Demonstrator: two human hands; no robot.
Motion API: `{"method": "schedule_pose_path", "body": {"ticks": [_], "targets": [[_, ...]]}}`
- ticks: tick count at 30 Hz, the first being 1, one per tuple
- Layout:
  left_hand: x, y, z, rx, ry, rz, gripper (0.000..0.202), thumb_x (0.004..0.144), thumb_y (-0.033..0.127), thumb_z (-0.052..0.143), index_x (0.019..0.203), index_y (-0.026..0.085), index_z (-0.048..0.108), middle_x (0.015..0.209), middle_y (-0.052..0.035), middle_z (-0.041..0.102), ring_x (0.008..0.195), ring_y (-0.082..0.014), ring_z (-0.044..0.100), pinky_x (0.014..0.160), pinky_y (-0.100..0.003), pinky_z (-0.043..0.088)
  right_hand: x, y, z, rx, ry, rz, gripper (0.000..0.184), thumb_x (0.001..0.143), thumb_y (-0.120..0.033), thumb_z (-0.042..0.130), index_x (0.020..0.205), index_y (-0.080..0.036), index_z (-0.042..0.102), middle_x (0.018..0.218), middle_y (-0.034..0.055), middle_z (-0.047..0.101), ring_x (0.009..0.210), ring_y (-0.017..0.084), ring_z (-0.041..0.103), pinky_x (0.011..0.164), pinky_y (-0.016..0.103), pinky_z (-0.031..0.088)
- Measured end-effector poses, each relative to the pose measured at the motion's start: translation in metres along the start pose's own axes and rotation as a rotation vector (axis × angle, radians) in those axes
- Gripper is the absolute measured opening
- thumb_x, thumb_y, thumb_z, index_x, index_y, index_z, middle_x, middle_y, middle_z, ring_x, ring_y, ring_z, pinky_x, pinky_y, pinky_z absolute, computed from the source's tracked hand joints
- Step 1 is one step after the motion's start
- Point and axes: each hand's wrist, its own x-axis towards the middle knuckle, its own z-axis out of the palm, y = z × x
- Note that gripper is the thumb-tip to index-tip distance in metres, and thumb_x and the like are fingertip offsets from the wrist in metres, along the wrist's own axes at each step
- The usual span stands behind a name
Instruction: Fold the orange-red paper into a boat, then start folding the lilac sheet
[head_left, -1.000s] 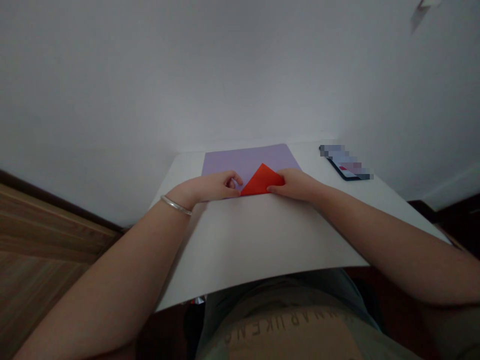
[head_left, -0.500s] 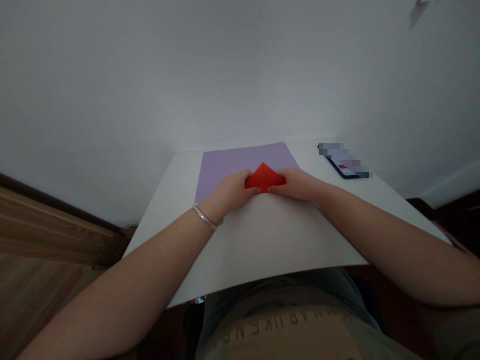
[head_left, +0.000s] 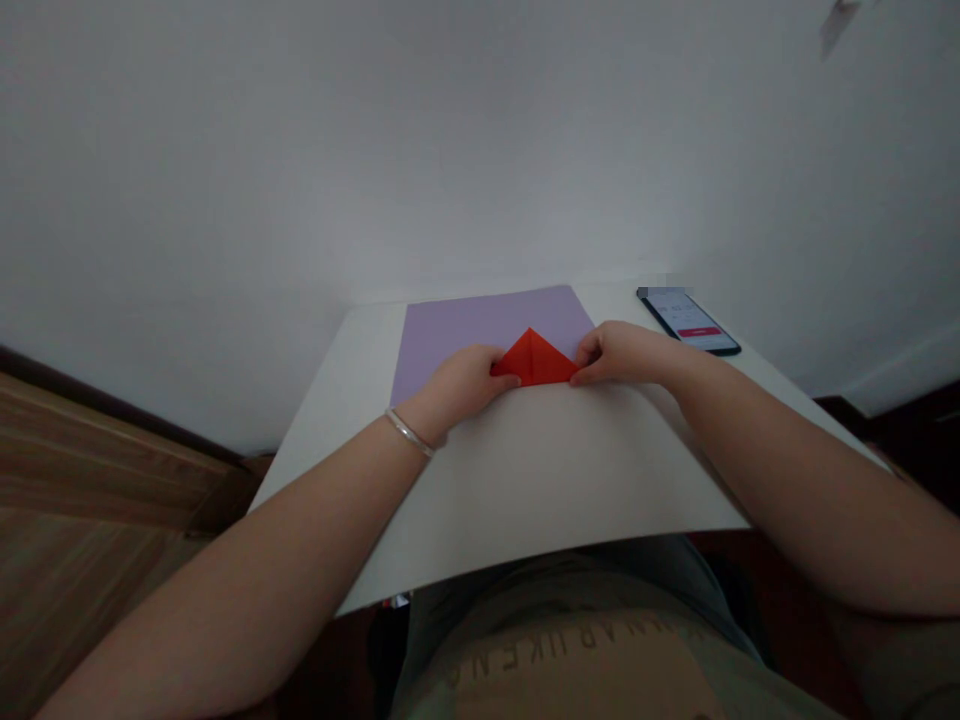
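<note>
A folded piece of red paper (head_left: 534,362), shaped like a triangle with its point away from me, is held between my two hands over the near edge of a purple sheet (head_left: 480,322). A vertical crease runs down its middle. My left hand (head_left: 474,380) is closed on the paper's left side, thumb in front and the other fingers behind. With thumb and fingertips, my right hand (head_left: 611,352) pinches the right corner. Its fingers are curled. A silver bangle (head_left: 409,432) circles my left wrist.
Under the purple sheet is a white table (head_left: 540,480), its far side against a pale wall. A phone (head_left: 691,322) with a lit screen lies at the table's back right. Wooden panelling (head_left: 97,480) stands to the left.
My right hand has shifted right, from the paper's front near the middle to its right corner, uncovering more of the red face. My left hand has stayed in place.
</note>
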Motion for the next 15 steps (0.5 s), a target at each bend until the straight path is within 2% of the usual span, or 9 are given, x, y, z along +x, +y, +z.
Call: {"method": "schedule_pose_path", "body": {"ticks": [4, 9, 12, 15], "targets": [[0.0, 0.001, 0.0, 0.016, 0.001, 0.01, 0.025, 0.083, 0.036, 0.056, 0.088, 0.017, 0.072, 0.08, -0.0049, 0.07, 0.068, -0.0177, 0.058, 0.059, -0.028, 0.038, 0.001, 0.008, -0.002, -0.009, -0.014, 0.03, 0.015, 0.068, -0.037, 0.069, 0.07, -0.023, 0.072, 0.067, 0.001, 0.069, 0.062, 0.016, 0.058, 0.057, 0.029, 0.038], [0.0, 0.001, 0.0, 0.004, 0.008, 0.017, 0.024, 0.083, 0.035, 0.057, 0.092, 0.017, 0.072, 0.084, -0.0055, 0.071, 0.072, -0.0182, 0.06, 0.061, -0.027, 0.04, 0.003, 0.023, -0.009, -0.034, -0.074, 0.081, 0.016, 0.068, -0.038, 0.07, 0.073, -0.023, 0.073, 0.072, 0.0016, 0.071, 0.067, 0.018, 0.061, 0.06, 0.03, 0.041], [0.0, 0.001, -0.001, -0.006, -0.004, 0.004, 0.025, 0.084, 0.034, 0.057, 0.095, 0.017, 0.072, 0.086, -0.0059, 0.072, 0.074, -0.0187, 0.061, 0.063, -0.027, 0.041, 0.001, 0.032, -0.015, -0.025, -0.12, 0.028, 0.012, 0.068, -0.034, 0.069, 0.072, -0.023, 0.072, 0.073, 0.0015, 0.07, 0.07, 0.019, 0.061, 0.063, 0.03, 0.042], [-0.001, 0.001, -0.001, -0.002, -0.015, 0.0, 0.025, 0.084, 0.034, 0.057, 0.094, 0.017, 0.072, 0.086, -0.0059, 0.072, 0.074, -0.0187, 0.061, 0.063, -0.027, 0.042, -0.005, 0.025, -0.018, 0.048, -0.065, -0.072, 0.016, 0.073, -0.036, 0.066, 0.081, -0.023, 0.072, 0.079, 0.0016, 0.07, 0.073, 0.017, 0.06, 0.064, 0.028, 0.042]]}}
